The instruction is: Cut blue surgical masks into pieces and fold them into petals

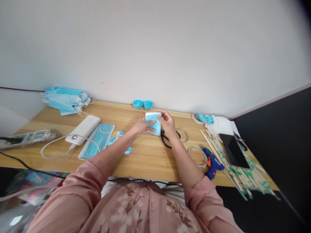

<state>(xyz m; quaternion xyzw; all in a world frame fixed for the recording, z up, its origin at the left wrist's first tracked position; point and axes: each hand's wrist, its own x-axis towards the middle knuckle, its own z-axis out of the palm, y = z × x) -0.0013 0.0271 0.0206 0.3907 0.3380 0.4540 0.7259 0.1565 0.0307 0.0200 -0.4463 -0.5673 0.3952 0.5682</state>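
Observation:
Both hands hold a folded piece of blue and white face mask fabric (153, 117) above the middle of the table. My left hand (143, 126) has its fingers across the front of the piece, at its left side. At the right edge, my right hand (167, 122) pinches it near the top corner. Black-handled scissors (165, 141) lie under my right hand, their blades hidden. Close to my left forearm are cut blue mask strips (112, 140) and a flat pleated face mask (97, 141). Two blue fabric flowers (143, 104) sit beyond the hands, by the wall.
At the back left lies a pile of masks (66, 98); nearer are a white power bank (84, 129) with a cable and a power strip (31, 137). Rightward are tape rolls (198, 156), a blue glue gun (213, 163), wooden sticks (239, 178) and a phone (233, 150).

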